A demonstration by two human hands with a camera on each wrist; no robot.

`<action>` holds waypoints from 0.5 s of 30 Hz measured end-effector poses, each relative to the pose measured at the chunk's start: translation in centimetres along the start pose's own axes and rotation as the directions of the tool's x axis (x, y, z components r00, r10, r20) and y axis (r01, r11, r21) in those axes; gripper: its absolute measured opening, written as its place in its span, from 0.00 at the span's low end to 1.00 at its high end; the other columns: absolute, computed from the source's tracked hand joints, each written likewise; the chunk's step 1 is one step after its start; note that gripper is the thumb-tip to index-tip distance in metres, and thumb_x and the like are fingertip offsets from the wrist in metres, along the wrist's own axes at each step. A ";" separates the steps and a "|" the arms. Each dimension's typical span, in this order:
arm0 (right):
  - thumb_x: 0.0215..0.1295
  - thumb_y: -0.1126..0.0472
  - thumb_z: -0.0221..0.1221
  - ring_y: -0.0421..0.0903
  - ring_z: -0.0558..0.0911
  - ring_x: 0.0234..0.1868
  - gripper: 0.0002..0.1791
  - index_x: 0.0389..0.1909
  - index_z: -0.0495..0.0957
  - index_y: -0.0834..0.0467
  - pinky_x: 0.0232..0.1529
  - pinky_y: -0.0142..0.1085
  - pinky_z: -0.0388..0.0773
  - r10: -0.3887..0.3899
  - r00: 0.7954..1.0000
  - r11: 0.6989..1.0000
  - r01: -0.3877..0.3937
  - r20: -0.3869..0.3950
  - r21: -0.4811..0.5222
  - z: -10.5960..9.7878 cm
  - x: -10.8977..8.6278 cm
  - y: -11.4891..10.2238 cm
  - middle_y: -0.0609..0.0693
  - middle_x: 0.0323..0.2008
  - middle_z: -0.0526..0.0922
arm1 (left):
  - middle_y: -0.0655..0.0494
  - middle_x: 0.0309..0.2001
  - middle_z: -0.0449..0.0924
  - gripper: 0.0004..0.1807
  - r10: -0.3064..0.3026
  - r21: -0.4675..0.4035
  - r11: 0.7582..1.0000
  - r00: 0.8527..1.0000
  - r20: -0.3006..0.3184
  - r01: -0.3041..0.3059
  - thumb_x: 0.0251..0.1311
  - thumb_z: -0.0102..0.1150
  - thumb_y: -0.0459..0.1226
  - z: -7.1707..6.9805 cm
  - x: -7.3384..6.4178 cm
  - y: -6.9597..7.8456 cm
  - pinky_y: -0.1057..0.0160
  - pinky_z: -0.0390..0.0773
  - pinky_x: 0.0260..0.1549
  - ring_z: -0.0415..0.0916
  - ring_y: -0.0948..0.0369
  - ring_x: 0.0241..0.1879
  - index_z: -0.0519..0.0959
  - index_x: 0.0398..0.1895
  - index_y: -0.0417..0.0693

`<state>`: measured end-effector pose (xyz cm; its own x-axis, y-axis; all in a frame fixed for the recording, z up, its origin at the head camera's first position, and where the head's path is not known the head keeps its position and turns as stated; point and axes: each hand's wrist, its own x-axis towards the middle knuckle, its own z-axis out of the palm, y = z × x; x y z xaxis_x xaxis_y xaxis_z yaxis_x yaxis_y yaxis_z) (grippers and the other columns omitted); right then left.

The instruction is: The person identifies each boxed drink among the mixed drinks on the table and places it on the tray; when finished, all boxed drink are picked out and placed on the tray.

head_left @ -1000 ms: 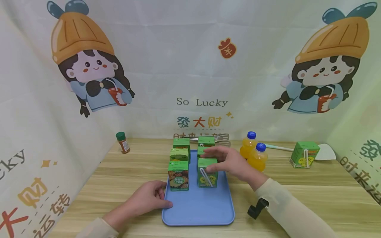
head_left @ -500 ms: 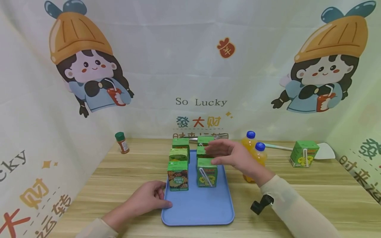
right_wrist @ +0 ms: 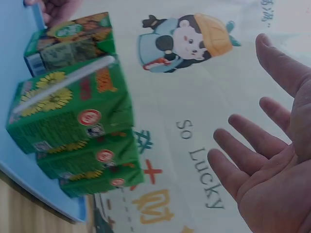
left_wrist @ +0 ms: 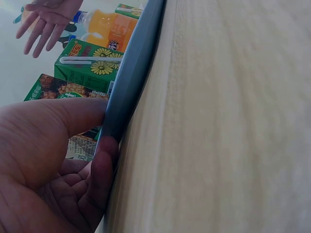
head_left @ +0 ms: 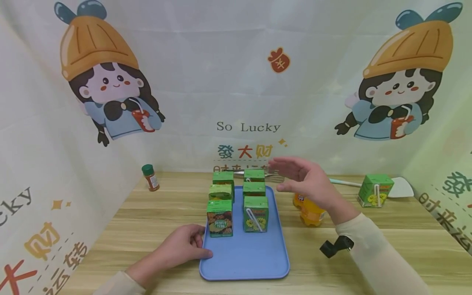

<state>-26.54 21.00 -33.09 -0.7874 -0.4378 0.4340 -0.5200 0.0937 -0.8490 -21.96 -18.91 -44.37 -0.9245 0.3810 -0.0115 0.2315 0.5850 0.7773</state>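
Observation:
My left hand (head_left: 180,246) pinches the left rim of a blue tray (head_left: 245,262), thumb above and a curled finger beneath, as the left wrist view shows. Green drink cartons stand on the tray in two rows. A carton with brown pictures (head_left: 220,221) fronts the left row; one with yellow flowers and a straw (head_left: 256,217) fronts the right row. My right hand (head_left: 309,182) is raised beyond the tray's right side, fingers spread and holding nothing. It partly hides two orange drink bottles (head_left: 311,215) in the head view; their blue caps are covered there.
Another green carton (head_left: 375,190) stands at the right, by a white spatula (head_left: 402,187). Metal utensils (head_left: 273,177) lie behind the tray. A green-capped spice jar (head_left: 151,179) is at the back left. Printed cloth (head_left: 191,82) closes off the back and sides.
My right hand has moved from the front flower carton up and right, away from the cartons and in front of the bottles. My left hand and the tray have stayed put.

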 end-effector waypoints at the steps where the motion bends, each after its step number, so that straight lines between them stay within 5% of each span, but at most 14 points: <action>1: 0.69 0.71 0.74 0.54 0.78 0.77 0.37 0.78 0.74 0.60 0.69 0.37 0.79 -0.018 1.000 0.999 0.018 -0.009 -0.027 -0.3 0.0 -0.2 0.60 0.76 0.78 | 0.56 0.32 0.80 0.42 0.002 -0.003 1.000 1.000 0.000 -0.002 0.56 0.87 0.39 0.0 0.0 0.0 0.65 0.75 0.26 0.76 0.60 0.28 0.78 0.66 0.22; 10: 0.68 0.68 0.76 0.57 0.65 0.84 0.48 0.86 0.65 0.52 0.77 0.30 0.65 -0.062 0.996 0.979 0.049 -0.061 -0.199 -3.0 -0.8 -1.6 0.52 0.84 0.67 | 0.56 0.33 0.81 0.41 -0.004 0.008 1.000 1.000 0.004 0.004 0.56 0.87 0.41 -0.1 -0.1 0.0 0.66 0.75 0.26 0.76 0.60 0.28 0.79 0.66 0.23; 15: 0.65 0.68 0.78 0.61 0.58 0.87 0.58 0.90 0.55 0.50 0.83 0.52 0.60 -0.067 0.996 0.956 0.046 -0.063 -0.291 -4.4 -1.4 -1.6 0.52 0.89 0.57 | 0.56 0.32 0.81 0.42 -0.013 0.008 1.000 1.000 0.000 0.013 0.56 0.87 0.41 -0.1 -0.2 0.1 0.66 0.75 0.26 0.76 0.60 0.28 0.79 0.66 0.23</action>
<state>-26.08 25.39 -30.98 -0.7703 -0.3855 0.5080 -0.6292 0.3299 -0.7037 -21.81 -19.01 -44.19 -0.9276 0.3729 -0.0215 0.2216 0.5956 0.7721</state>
